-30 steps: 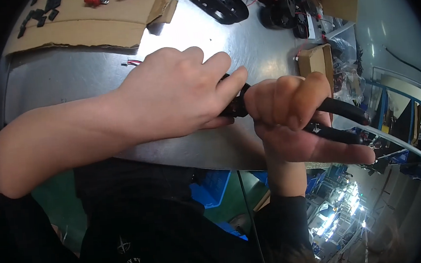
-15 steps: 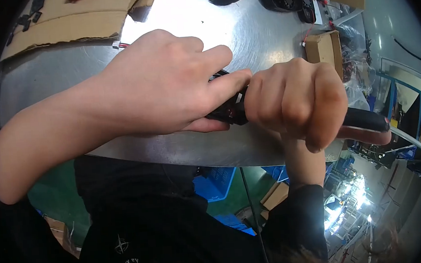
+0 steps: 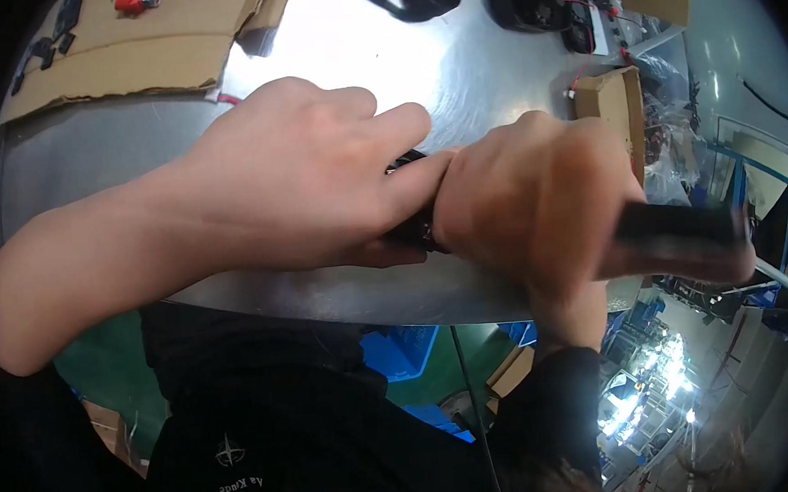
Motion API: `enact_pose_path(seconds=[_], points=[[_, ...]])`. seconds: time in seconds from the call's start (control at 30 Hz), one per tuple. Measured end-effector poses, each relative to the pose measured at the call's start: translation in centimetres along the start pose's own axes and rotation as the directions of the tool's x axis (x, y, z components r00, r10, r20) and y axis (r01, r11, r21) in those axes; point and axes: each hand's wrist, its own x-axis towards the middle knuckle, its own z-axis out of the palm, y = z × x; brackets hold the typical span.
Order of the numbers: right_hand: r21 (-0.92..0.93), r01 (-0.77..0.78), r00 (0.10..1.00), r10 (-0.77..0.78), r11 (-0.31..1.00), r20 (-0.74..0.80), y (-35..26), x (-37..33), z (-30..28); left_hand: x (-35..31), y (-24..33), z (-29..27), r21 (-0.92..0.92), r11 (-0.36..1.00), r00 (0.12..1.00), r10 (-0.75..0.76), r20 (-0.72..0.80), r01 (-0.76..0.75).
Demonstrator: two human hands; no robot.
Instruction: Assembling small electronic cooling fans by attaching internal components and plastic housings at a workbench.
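Left hand (image 3: 316,169) curled over a black part (image 3: 418,230), mostly hidden by the fingers; right hand (image 3: 537,199) just beside it, fisted around a blurred black handle (image 3: 680,226) that juts out on the right, both above the near edge of a metal tabletop (image 3: 324,292). Far left of tabletop: cardboard sheet (image 3: 143,58) bearing a red piece (image 3: 131,0) and small black pieces (image 3: 59,32). Far side: black housings (image 3: 528,8) with thin red wires, a small cardboard box (image 3: 608,103) nearer the right hand; blue crate (image 3: 401,353) below, over green floor (image 3: 105,353).
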Motion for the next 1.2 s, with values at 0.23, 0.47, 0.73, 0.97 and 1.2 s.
enact_pose_path(seconds=[0.23, 0.47, 0.73, 0.97, 1.2], points=[[-0.23, 0.172, 0.876, -0.256, 0.958, -0.408, -1.7, -4.0, 1.5, -0.2, 3.0, -0.9, 0.231, 0.967, 0.991, -0.086, -0.102, 0.108], [-0.327, 0.154, 0.838, -0.299, 0.932, -0.457, 0.0, -3.6, 3.1, 0.0, 3.5, -0.9, 0.263, 0.956, 0.984, -0.093, -0.155, 0.132], [-0.362, 0.146, 0.82, -0.317, 0.921, -0.477, 0.8, -3.7, 3.3, -0.1, 3.2, -0.2, 0.318, 0.94, 0.974, -0.051, -0.221, 0.121], [-0.549, 0.22, 0.799, -0.472, 0.807, -0.374, 2.3, -3.6, 3.9, -0.1, 3.3, -0.4, 0.292, 0.946, 0.978, -0.085, -0.188, 0.139], [-0.775, 0.364, 0.833, -0.552, 0.516, 0.024, 4.0, -3.5, 3.1, -0.5, 3.0, -0.8, 0.065, 0.965, 0.967, -0.255, -0.003, 0.255]])
